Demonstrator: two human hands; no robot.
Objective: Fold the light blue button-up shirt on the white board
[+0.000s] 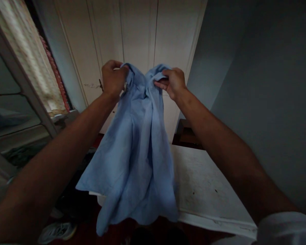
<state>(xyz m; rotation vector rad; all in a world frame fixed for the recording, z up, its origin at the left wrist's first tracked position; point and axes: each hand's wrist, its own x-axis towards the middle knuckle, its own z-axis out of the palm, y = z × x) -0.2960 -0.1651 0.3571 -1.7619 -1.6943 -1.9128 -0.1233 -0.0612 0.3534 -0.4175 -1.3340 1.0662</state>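
**Two hands hold a blue shirt up by its top edge**

The left hand [113,80] and the right hand [173,82] are raised side by side at arm's length, a short gap between them. Each is closed on the top of a light-blue shirt [137,153]. The left hand is a fist bunched around the cloth. The right hand pinches a fold between thumb and fingers [160,85]. The shirt hangs from the two grips in loose vertical folds, sagging a little between the hands. It spreads wider toward its hem, which dangles free above the floor and in front of the near corner of a table.

Behind the shirt stand tall white cupboard doors [142,34], filling the middle of the view. A plain grey wall [257,85] takes up the right side. On the left, a window frame [22,85] slants across, with a pale patterned curtain [28,54] above it.

Below the right forearm lies the white table [209,190], its top speckled with small dark marks. A dark wooden piece [187,134] sits between the table's far end and the cupboard doors. A white sleeve [285,228] shows at the lower right corner. A pale shoe [56,231] rests on the dark red floor at lower left, under the left forearm.
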